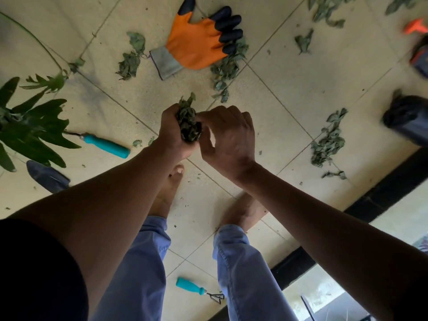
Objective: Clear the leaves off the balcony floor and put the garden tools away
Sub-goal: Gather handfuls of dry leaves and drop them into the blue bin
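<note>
A: What's in hand just now?

B: Leaf gathering, I'd say. The left hand (172,133) is curled round a wad (188,122) of dry leaves, which pokes out above the fist. The right hand (228,135) sits just beside it, fingers bent, fingertips touching the wad's side; it looks to be tucking leaves in, not holding anything of its own.

A: So where's the rest of the mess?

B: All around that grip. Beyond it lies an orange glove (196,45), with a leaf pile (225,68) partly under its fingers and a smaller clump (130,59) on its other side. Off to the right of the grip, well apart, is another pile (327,142). More leaves (324,10) sit at the far edge.

A: And the tools?

B: A teal handle (106,145) lies to the left of the grip, its working end hidden under a plant (32,126). A small rake (199,289) lies on the near side, between the legs. Neither has been put away.

A: Next move?

B: Probably binning this wad; the fist looks full. A dark bag (407,117) lies far right, possibly for that. Squeeze firmly, as dry leaves crumble and shed.
</note>
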A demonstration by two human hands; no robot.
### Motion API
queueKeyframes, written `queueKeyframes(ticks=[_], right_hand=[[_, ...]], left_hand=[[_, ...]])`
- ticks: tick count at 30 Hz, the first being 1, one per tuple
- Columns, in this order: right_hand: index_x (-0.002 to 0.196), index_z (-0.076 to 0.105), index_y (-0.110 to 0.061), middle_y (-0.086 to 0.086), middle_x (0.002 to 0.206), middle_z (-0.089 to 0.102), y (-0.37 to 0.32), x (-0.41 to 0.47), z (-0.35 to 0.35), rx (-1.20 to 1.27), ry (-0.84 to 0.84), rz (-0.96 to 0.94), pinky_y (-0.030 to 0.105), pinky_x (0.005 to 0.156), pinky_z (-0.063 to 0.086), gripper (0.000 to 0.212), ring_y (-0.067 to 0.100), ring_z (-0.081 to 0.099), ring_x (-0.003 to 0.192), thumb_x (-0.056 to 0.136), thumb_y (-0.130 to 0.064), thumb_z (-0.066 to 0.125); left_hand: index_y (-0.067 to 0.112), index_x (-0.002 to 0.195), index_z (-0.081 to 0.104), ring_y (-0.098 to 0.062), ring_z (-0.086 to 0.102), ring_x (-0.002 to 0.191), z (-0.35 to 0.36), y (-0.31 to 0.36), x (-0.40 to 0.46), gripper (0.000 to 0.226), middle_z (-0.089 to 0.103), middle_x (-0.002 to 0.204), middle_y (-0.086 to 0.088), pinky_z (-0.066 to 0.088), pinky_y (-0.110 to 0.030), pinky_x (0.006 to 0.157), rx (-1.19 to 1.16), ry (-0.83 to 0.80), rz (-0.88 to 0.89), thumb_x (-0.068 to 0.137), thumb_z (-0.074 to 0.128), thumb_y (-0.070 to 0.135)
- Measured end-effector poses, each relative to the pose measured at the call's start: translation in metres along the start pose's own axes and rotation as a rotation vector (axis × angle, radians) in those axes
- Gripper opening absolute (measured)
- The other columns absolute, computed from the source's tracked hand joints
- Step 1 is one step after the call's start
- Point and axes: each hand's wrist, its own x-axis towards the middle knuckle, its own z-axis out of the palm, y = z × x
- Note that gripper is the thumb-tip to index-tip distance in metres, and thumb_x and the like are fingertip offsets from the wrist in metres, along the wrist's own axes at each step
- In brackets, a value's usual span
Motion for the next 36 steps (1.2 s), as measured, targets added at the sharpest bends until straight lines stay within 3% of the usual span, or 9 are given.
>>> queueKeyframes(ticks=[3,8,16,20,23,26,29,32,36], right_hand=[[0.113,0.071,-0.016,0.004,0.108,0.069,0.023,0.027,0.007,-0.064,0.068,0.039,0.036,0.073,0.052,0.035,0.022,0.061,0.096,0.083,-0.002,0.059],[0.130,0.058,-0.018,0.014,0.134,0.055,0.075,0.077,0.036,-0.366,-0.131,0.011,0.042,0.079,0.052,0.052,0.036,0.054,0.115,0.080,-0.001,0.055],[0.107,0.067,-0.005,0.017,0.112,0.059,0.084,0.076,0.053,-0.314,-0.322,-0.069,0.036,0.065,0.050,0.028,0.036,0.059,0.100,0.085,0.010,0.058],[0.093,0.076,-0.011,0.007,0.097,0.069,0.082,0.040,0.048,-0.021,-0.270,0.159,0.037,0.070,0.061,0.020,0.020,0.068,0.084,0.085,0.006,0.067],[0.091,0.079,-0.012,-0.003,0.091,0.072,0.046,0.012,0.013,0.342,-0.138,0.391,0.015,0.069,0.055,0.015,-0.003,0.066,0.078,0.088,0.001,0.072],[0.091,0.079,-0.017,-0.008,0.088,0.076,-0.005,-0.011,-0.036,0.640,-0.151,0.541,0.024,0.076,0.061,0.014,0.004,0.071,0.080,0.083,-0.006,0.082],[0.088,0.079,-0.016,-0.002,0.086,0.078,-0.044,-0.024,-0.067,0.880,-0.206,0.718,0.037,0.078,0.064,0.017,0.018,0.076,0.081,0.077,-0.006,0.087],[0.085,0.079,-0.024,-0.008,0.083,0.077,-0.064,-0.029,-0.081,0.744,-0.186,0.699,0.036,0.076,0.062,0.021,0.013,0.074,0.079,0.077,-0.004,0.082],[0.092,0.068,-0.023,-0.009,0.080,0.070,-0.081,-0.024,-0.100,0.373,-0.155,0.417,0.039,0.066,0.057,0.020,0.013,0.067,0.075,0.081,-0.007,0.067]], left_hand=[[0.012,0.070,0.059,-0.022,0.060,0.062,-0.006,0.010,0.011,0.030,0.058,0.071,-0.005,0.051,-0.027,0.062,-0.023,0.011,0.001,0.093,0.049,0.028],[0.011,0.070,0.056,-0.024,0.056,0.062,-0.015,0.017,0.019,0.030,0.056,0.072,-0.008,0.051,-0.027,0.062,-0.004,-0.011,-0.017,0.093,0.048,0.027],[0.012,0.069,0.058,-0.023,0.057,0.066,-0.027,0.009,0.017,0.031,0.058,0.074,-0.007,0.050,-0.027,0.063,0.046,0.023,-0.024,0.092,0.047,0.028],[0.011,0.071,0.058,-0.023,0.058,0.065,-0.025,0.001,0.005,0.030,0.057,0.073,-0.007,0.051,-0.027,0.062,0.022,0.012,-0.046,0.094,0.047,0.027],[0.011,0.072,0.058,-0.023,0.057,0.064,-0.023,-0.004,-0.009,0.030,0.057,0.072,-0.008,0.050,-0.028,0.063,0.003,0.017,-0.042,0.095,0.048,0.027],[0.013,0.073,0.057,-0.021,0.059,0.059,-0.018,-0.009,-0.028,0.029,0.058,0.070,-0.006,0.050,-0.027,0.061,0.002,-0.006,-0.037,0.097,0.047,0.028],[0.015,0.070,0.053,-0.019,0.057,0.052,-0.011,-0.014,-0.051,0.034,0.056,0.061,-0.003,0.050,-0.024,0.056,-0.007,-0.061,-0.063,0.098,0.042,0.032],[0.014,0.070,0.056,-0.022,0.055,0.062,-0.002,-0.020,-0.077,0.032,0.055,0.067,-0.005,0.047,-0.027,0.064,-0.071,-0.067,-0.092,0.094,0.047,0.032],[0.016,0.072,0.049,-0.020,0.053,0.060,0.014,-0.017,-0.122,0.025,0.051,0.064,-0.004,0.043,-0.028,0.061,-0.136,-0.138,-0.051,0.093,0.044,0.029]])
